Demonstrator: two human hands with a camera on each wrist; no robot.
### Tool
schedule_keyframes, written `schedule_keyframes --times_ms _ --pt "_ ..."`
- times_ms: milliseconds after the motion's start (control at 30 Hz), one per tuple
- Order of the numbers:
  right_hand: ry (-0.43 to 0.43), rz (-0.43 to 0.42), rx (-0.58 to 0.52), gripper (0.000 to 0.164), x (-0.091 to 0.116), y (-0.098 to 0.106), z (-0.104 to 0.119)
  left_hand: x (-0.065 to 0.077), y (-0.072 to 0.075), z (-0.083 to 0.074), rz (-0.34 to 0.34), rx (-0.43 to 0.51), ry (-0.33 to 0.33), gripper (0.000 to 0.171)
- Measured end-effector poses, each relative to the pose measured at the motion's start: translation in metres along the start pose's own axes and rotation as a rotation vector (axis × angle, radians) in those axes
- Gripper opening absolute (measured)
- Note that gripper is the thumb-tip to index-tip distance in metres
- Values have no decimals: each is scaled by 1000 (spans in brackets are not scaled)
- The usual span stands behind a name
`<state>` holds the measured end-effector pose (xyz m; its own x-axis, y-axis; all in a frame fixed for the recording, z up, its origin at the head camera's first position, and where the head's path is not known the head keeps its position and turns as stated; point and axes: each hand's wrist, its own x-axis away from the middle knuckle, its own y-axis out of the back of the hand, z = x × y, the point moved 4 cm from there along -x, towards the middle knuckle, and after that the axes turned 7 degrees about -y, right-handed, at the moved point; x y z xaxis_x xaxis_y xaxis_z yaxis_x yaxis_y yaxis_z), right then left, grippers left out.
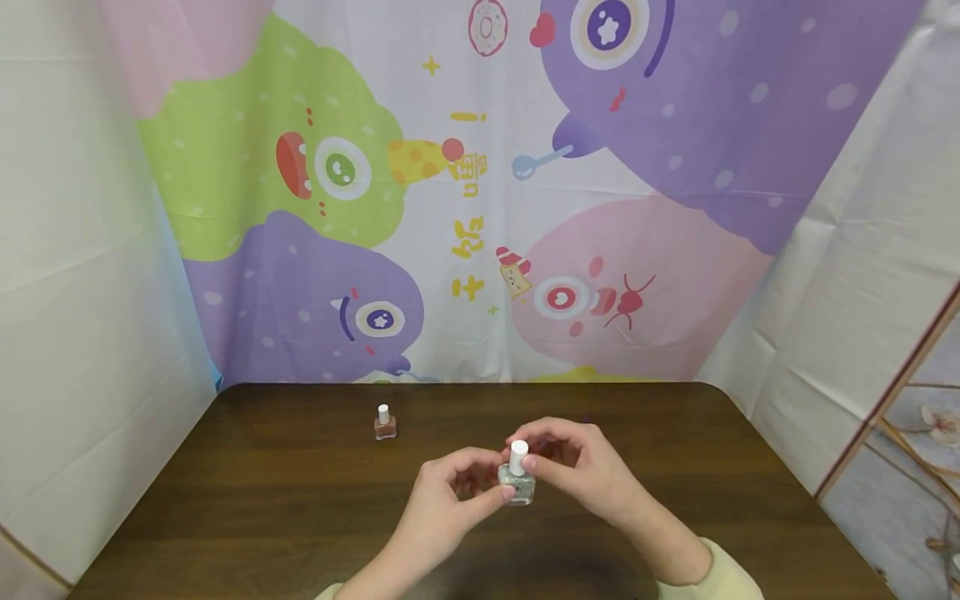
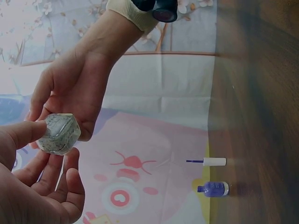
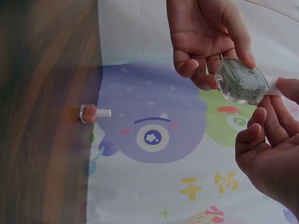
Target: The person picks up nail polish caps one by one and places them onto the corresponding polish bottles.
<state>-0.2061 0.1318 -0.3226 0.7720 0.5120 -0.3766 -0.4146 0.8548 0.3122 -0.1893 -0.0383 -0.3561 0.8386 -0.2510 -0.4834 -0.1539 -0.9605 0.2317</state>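
A clear nail polish bottle with pale, dark-speckled polish (image 1: 517,487) is held up above the table between both hands. My left hand (image 1: 446,500) pinches its glass body between thumb and fingers. With thumb and fingertips my right hand (image 1: 592,471) grips the white cap (image 1: 519,457), which sits on the bottle's neck. In the right wrist view the speckled bottle (image 3: 240,81) lies sideways, its base toward the left. The left wrist view shows the bottle's base (image 2: 58,133) from below, hiding the cap.
A capped brown-pink nail polish bottle (image 1: 386,427) stands at the table's back left. In the left wrist view, an uncapped purple nail polish bottle (image 2: 214,189) stands beside its white cap with brush (image 2: 214,162). The dark wooden table (image 1: 300,500) meets a printed curtain (image 1: 450,350) behind.
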Motion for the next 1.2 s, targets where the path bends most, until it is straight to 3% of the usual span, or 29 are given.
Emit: schedule_keyframes --times_ms 500,900,1200 --pt "-23 -72 67 16 -1 3 -4 0 0 0 9 4 6 22" --pt "-11 -76 64 18 -1 3 -3 -1 -2 -1 16 13 13 20" --pt "-49 -94 74 17 0 4 -4 -2 -3 -1 17 1 -3 20"
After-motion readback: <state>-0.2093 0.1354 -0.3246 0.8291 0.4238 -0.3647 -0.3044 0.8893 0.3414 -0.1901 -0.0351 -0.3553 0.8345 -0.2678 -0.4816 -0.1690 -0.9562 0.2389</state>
